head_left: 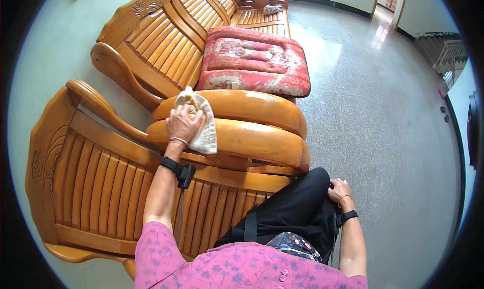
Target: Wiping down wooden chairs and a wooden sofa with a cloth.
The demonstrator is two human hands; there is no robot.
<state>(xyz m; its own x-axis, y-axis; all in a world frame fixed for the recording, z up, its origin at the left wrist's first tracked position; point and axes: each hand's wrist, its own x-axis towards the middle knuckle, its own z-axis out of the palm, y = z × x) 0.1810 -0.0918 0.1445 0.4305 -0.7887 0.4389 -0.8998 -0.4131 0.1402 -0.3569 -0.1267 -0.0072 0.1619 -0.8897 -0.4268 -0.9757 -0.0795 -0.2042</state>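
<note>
My left hand (184,123) is closed on a cream cloth (205,132) with a brownish patch, bunched under the fingers. The cloth lies across two curved wooden armrests (242,103) that stand side by side, and its loose end hangs over the nearer armrest (237,136). At the right, my right hand (341,190) rests against the knee of my black trousers (297,203). Its fingers are bent loosely over the knee, and their tips are partly hidden; I see nothing held there.
I kneel on a slatted wooden seat (201,213) with a carved backrest (96,183). Beyond the armrests, a red patterned cushion (254,62) lies on a longer wooden bench (166,37). Grey speckled floor (373,112) stretches along the right. A cable (180,216) runs along my left arm.
</note>
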